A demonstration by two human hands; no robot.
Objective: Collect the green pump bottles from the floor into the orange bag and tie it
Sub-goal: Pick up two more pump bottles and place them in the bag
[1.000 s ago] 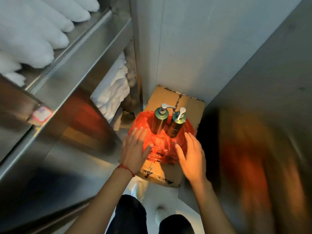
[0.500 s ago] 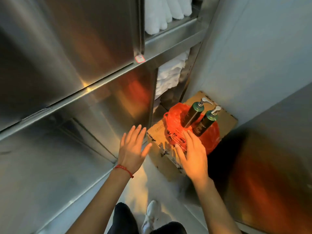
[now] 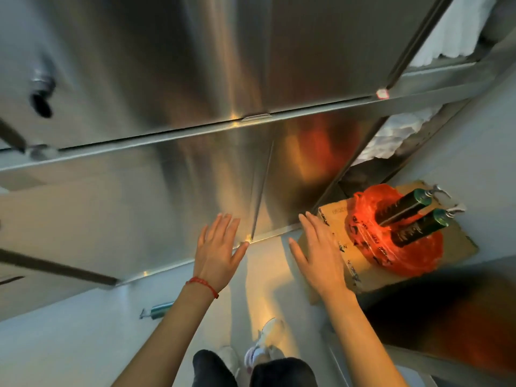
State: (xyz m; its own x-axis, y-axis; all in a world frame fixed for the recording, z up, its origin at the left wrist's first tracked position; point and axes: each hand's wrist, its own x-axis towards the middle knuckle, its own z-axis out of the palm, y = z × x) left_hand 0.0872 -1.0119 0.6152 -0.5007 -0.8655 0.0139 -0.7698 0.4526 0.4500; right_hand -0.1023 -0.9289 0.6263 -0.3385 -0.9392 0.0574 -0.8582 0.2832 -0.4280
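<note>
**Head view: both hands bare and spread, two bottles bagged, one on the floor**

Head camera, looking down, and I log it fast. Left hand held out flat, palm down, fingers straight and fanned apart, gripping nothing; a thin red string bracelet sits on its wrist. It hangs in front of the lower edge of the brushed stainless-steel cabinet; I cannot tell whether it touches the metal. Right hand likewise flat, fingers straight and slightly apart, nothing held. It hovers over the near-left corner of the flat brown cardboard box; contact there I cannot tell either.

The translucent orange plastic bag rests on top of that box, mouth open and slumped down, not tied. Two dark green pump bottles stand in it side by side, leaning toward the right: the farther bottle and the nearer bottle, each with a pale pump head poking out toward the wall. The right hand is near the bag but apart from it.

A third green pump bottle lies on its side on the pale grey floor, just beside the cabinet's base and left of the left forearm, well apart from the bag.

Folded white towels fill the open shelf at upper right. White shoes and dark trouser legs show at the bottom edge. The frame is somewhat blurred.
</note>
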